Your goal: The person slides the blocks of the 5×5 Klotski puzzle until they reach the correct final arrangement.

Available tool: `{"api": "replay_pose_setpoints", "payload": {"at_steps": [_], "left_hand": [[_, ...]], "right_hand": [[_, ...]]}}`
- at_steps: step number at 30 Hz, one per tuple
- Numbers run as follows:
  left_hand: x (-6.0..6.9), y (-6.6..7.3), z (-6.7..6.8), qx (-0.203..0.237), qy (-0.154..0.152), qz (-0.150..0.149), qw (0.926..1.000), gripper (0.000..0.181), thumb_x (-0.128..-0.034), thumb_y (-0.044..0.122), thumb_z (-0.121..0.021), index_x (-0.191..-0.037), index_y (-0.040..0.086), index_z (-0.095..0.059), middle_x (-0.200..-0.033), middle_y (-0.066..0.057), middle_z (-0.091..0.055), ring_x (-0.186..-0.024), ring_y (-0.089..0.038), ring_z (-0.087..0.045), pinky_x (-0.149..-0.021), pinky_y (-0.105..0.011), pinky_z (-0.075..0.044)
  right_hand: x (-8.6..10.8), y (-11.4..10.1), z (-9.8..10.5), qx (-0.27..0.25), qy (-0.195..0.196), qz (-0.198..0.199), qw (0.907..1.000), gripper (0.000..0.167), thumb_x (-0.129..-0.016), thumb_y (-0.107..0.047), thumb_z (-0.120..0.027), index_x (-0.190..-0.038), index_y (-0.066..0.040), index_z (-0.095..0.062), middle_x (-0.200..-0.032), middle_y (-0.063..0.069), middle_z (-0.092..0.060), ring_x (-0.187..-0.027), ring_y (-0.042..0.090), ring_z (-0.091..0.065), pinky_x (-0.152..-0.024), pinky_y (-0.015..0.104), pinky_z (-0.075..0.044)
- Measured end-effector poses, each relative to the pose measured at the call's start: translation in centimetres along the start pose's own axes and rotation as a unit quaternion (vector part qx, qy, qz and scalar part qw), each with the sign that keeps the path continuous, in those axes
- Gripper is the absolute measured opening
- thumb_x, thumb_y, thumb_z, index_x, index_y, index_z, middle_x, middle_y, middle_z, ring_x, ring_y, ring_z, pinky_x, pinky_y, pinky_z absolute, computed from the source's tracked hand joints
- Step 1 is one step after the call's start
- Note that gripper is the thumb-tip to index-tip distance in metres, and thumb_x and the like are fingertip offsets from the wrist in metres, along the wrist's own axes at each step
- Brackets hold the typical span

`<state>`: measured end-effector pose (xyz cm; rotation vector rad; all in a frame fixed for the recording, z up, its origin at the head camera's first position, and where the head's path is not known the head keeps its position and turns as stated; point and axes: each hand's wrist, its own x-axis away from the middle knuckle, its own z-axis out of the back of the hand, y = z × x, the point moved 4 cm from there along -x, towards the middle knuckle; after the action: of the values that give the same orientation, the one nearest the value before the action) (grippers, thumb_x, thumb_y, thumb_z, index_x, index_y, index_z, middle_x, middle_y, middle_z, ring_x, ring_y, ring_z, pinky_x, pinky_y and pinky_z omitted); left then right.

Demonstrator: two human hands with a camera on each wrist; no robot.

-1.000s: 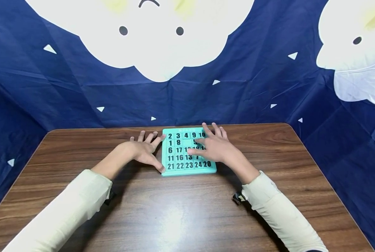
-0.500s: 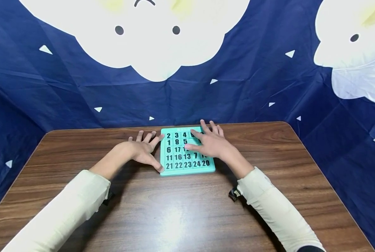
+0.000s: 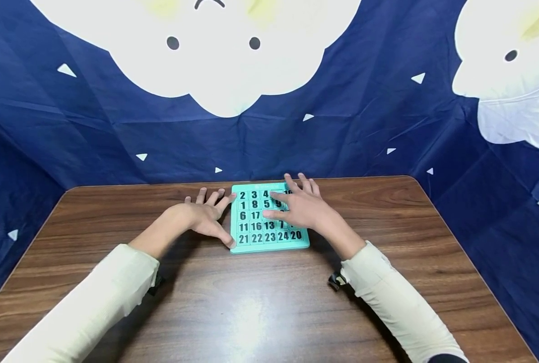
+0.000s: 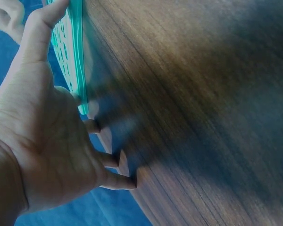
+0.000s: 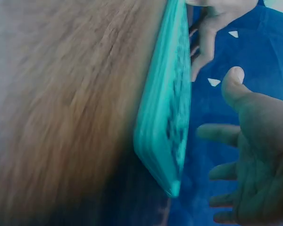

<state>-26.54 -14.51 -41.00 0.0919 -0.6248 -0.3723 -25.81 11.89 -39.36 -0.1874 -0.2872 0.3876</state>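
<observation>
A turquoise number sliding puzzle (image 3: pixel 269 248) lies flat near the table's far edge. My left hand (image 3: pixel 200 219) spreads along its left side. The thumb touches the near left corner and the index finger the far left one; the left wrist view shows the other fingers beyond the puzzle's edge. Over the right half of the tiles is my right hand (image 3: pixel 307 207), fingers extended. Its index fingertip lies just above the 9 tile (image 3: pixel 278 204), beside the 5 tile (image 3: pixel 267 204). Whether that fingertip touches is unclear in the right wrist view. Several right-hand tiles are hidden.
The brown wooden table (image 3: pixel 197 312) stretches in front of and to both sides of the puzzle. A dark blue curtain (image 3: pixel 183 146) with white cloud shapes hangs directly behind its far edge.
The 5 tile has slid left, then the 9 tile has come down from the top row beside it. My right hand has shifted slightly left; my left hand keeps its place.
</observation>
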Motion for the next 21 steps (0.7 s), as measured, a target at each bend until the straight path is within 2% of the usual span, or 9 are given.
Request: {"api": "replay_pose_setpoints", "payload": {"at_steps": [5,13,16,21], "left_hand": [[-0.1,0.0,-0.2,0.003,-0.003,-0.002,1.0,0.149,-0.0798,0.087,-0.081,-0.183,0.03,0.011,-0.191,-0.019,0.015,-0.171,-0.061,0.02,-0.128,-0.092,-0.001],[0.1,0.1,-0.1,0.006,-0.004,-0.001,1.0,0.151,-0.0792,0.088,-0.081,-0.183,0.031,0.012,-0.191,-0.018,0.017,-0.171,-0.059,0.023,-0.128,-0.092,0.002],[0.1,0.1,-0.1,0.004,-0.005,-0.001,1.0,0.15,-0.0792,0.088,-0.081,-0.183,0.031,0.011,-0.191,-0.018,0.016,-0.171,-0.06,0.023,-0.127,-0.092,0.002],[-0.1,0.0,-0.1,0.001,-0.006,0.003,1.0,0.149,-0.0802,0.087,-0.081,-0.183,0.03,0.01,-0.191,-0.019,0.015,-0.171,-0.06,0.021,-0.128,-0.091,0.001]], "right_hand": [[-1.2,-0.2,-0.8,-0.004,-0.019,-0.002,0.9998,0.078,-0.107,-0.081,-0.05,-0.175,-0.044,-0.039,-0.192,0.014,0.003,-0.177,0.049,0.01,-0.142,0.071,0.003],[-0.1,1.4,0.0,0.008,-0.015,-0.035,0.9993,0.077,-0.108,-0.08,-0.051,-0.174,-0.041,-0.045,-0.192,0.017,-0.001,-0.176,0.053,0.011,-0.14,0.073,0.005],[-0.4,0.8,-0.2,0.015,-0.004,-0.027,0.9995,0.078,-0.108,-0.079,-0.051,-0.175,-0.04,-0.043,-0.192,0.016,0.0,-0.177,0.051,0.009,-0.141,0.072,0.003],[-1.9,-1.8,-0.9,0.017,-0.005,0.013,0.9998,0.081,-0.107,-0.082,-0.05,-0.177,-0.046,-0.034,-0.192,0.013,0.005,-0.178,0.048,0.01,-0.142,0.069,0.003]]}}
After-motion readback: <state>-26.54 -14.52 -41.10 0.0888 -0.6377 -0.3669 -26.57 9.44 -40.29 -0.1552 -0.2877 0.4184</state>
